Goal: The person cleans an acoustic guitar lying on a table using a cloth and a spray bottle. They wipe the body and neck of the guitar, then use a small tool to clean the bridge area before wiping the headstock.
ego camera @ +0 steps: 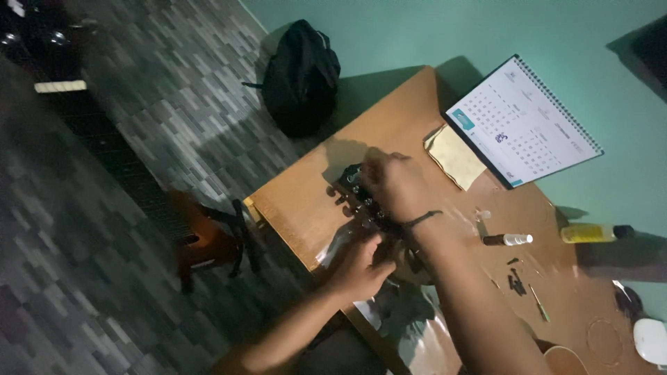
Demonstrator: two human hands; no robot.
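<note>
A dark guitar headstock [353,189] with tuning pegs lies on the wooden table [299,198] near its left edge. My right hand [396,187] rests on top of the headstock, fingers curled at the pegs, a dark band around its wrist. My left hand [360,267] sits just below, gripping the guitar neck, which is mostly hidden under both hands. The picture is dim and blurred, so the finger contact is unclear.
A spiral desk calendar [521,121] stands at the table's back, a yellow cloth [455,156] beside it. A small white-capped bottle [507,239], a yellow bottle [594,233] and small dark parts [515,281] lie right. A black backpack [300,76] and an orange-brown object [208,239] sit on the floor.
</note>
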